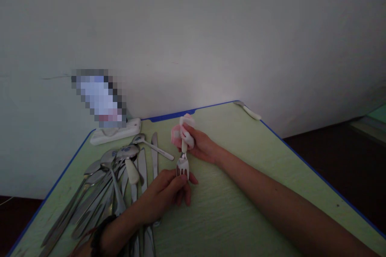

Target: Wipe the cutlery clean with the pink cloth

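Note:
A fork [182, 164] with a pale handle is held between my two hands, its tines pointing toward me. My left hand [169, 188] pinches the tines between thumb and fingers. Around the handle, my right hand [200, 142] grips a pink and white cloth [187, 136], which covers most of the handle. To the left of my left hand lies a heap of metal cutlery [105, 184], with spoons and knives overlapping. A spoon [153, 146] and a table knife [155, 154] lie at the heap's right side, near the fork.
A pale-handled utensil [251, 113] lies at the table's far right corner. On the back left stands a white holder [116, 131] with a blurred-out screen above it. The green table [229, 209] has a blue edge and meets a grey wall [193, 40].

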A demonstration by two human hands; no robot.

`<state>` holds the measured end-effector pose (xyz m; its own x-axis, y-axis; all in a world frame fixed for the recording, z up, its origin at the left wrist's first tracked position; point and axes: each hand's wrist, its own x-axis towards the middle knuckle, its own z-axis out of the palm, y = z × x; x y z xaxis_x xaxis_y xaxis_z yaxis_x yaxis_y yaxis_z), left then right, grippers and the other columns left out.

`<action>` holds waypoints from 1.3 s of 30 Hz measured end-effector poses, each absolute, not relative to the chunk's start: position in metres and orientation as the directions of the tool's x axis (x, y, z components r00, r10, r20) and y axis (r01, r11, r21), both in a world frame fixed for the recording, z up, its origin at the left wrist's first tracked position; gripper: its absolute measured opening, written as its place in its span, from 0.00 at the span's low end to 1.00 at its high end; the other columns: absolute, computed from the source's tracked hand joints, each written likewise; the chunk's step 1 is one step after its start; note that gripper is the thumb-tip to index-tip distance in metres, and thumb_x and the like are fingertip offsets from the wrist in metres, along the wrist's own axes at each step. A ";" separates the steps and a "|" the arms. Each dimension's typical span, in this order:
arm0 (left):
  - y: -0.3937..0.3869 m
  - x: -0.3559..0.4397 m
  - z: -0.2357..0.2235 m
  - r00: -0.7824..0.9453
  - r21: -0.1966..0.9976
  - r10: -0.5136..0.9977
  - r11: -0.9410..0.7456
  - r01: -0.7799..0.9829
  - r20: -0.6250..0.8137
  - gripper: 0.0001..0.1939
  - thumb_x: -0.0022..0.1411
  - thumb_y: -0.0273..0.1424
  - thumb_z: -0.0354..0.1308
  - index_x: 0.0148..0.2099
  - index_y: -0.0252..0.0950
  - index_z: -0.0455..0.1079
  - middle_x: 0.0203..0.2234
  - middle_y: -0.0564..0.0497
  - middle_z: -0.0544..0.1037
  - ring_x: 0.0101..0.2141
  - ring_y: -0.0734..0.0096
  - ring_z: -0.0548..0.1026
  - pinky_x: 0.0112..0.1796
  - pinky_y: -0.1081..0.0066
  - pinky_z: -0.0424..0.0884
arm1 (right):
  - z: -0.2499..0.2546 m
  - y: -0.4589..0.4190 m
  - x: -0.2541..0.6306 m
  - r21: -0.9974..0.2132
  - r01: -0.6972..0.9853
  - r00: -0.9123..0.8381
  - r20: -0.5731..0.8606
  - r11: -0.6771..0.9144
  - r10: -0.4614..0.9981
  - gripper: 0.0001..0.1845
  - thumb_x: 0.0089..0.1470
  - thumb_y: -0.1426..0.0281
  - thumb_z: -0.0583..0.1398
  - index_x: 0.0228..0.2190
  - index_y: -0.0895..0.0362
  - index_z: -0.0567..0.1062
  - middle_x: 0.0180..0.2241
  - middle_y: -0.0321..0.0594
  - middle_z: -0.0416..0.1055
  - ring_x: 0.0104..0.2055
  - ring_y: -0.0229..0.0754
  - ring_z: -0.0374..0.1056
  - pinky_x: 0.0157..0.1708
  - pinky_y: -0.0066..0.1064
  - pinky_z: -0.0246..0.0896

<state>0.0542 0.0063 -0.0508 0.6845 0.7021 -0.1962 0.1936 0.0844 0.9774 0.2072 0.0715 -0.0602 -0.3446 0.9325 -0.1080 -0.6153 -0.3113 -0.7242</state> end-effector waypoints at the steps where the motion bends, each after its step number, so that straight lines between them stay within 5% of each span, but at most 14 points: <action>1: 0.006 0.054 -0.051 0.681 0.978 0.705 0.095 0.188 -0.199 0.20 0.63 0.40 0.45 0.39 0.30 0.70 0.19 0.52 0.74 0.18 0.76 0.65 0.21 0.76 0.60 | -0.060 0.072 0.207 -0.725 -0.615 -0.345 -0.105 -0.310 0.933 0.21 0.41 0.54 0.64 0.26 0.58 0.69 0.19 0.30 0.65 0.20 0.32 0.59 0.25 0.26 0.59; 39: 0.006 0.050 -0.049 0.734 0.985 0.660 0.152 0.078 -0.161 0.16 0.61 0.35 0.47 0.42 0.29 0.70 0.19 0.51 0.74 0.19 0.74 0.65 0.22 0.75 0.60 | -0.060 0.072 0.208 -0.736 -0.588 -0.367 -0.128 -0.336 0.922 0.23 0.38 0.52 0.65 0.25 0.58 0.68 0.18 0.30 0.65 0.20 0.33 0.59 0.24 0.27 0.60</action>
